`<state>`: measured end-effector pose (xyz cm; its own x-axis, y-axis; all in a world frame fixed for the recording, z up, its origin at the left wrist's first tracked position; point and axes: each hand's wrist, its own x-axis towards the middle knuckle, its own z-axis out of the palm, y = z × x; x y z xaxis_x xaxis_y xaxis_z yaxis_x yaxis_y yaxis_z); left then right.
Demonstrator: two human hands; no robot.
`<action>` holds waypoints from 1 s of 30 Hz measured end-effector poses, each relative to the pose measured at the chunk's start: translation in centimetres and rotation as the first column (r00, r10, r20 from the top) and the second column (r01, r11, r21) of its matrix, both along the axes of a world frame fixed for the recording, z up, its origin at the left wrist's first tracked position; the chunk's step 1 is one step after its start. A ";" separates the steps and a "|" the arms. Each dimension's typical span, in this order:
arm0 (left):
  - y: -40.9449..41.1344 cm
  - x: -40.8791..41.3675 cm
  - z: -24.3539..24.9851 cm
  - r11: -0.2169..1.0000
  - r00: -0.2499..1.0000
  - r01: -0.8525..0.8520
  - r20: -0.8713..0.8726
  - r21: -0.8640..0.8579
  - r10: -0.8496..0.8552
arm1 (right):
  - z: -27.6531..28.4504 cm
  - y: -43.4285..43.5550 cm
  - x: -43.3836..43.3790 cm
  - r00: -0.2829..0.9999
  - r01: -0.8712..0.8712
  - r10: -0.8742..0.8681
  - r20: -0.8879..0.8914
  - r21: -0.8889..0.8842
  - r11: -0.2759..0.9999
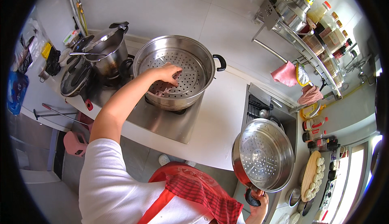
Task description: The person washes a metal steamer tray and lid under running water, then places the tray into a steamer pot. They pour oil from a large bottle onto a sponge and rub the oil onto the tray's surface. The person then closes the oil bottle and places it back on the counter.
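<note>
My left hand reaches, fingers spread, into a large steel steamer pot on the stove, just over its perforated steamer plate. Whether the fingertips touch the plate, I cannot tell. My right hand grips the black handle of a second perforated steel steamer basket, which is tilted beside the counter's edge near the sink. The first pot's black side handle points right.
A tall steel pot and a glass lid stand at left. Beyond the steel basket lies the sink; dumplings or buns rest on a wooden board. A laden wall rack hangs upper right.
</note>
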<state>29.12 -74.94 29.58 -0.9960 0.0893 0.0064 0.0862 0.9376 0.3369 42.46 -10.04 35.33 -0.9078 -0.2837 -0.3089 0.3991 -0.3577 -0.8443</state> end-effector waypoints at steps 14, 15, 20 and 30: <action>-0.2 0.0 0.1 0.999 0.996 0.018 0.091 0.032 -0.020 | -0.1 -0.7 -1.4 0.995 0.103 -0.102 -0.012 0.145 0.984; -0.6 0.4 -0.3 0.999 0.998 0.013 0.062 0.035 -0.015 | -0.2 -0.9 -1.7 0.996 0.085 -0.085 -0.008 0.139 0.987; 0.0 -1.3 -0.8 0.996 0.997 0.071 -0.004 0.047 -0.071 | -0.5 -1.5 -2.1 0.997 0.001 0.000 -0.077 0.018 1.000; 8.4 3.2 12.3 0.987 0.887 -0.142 -0.434 0.072 0.160 | 3.6 -1.2 -4.9 0.988 -0.065 0.054 0.147 0.069 0.996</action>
<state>32.36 -66.55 41.90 -0.8931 -0.0709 0.4443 0.0912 0.9385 0.3331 37.54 -11.22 38.92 -0.8339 -0.3079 -0.4580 0.5381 -0.2690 -0.7988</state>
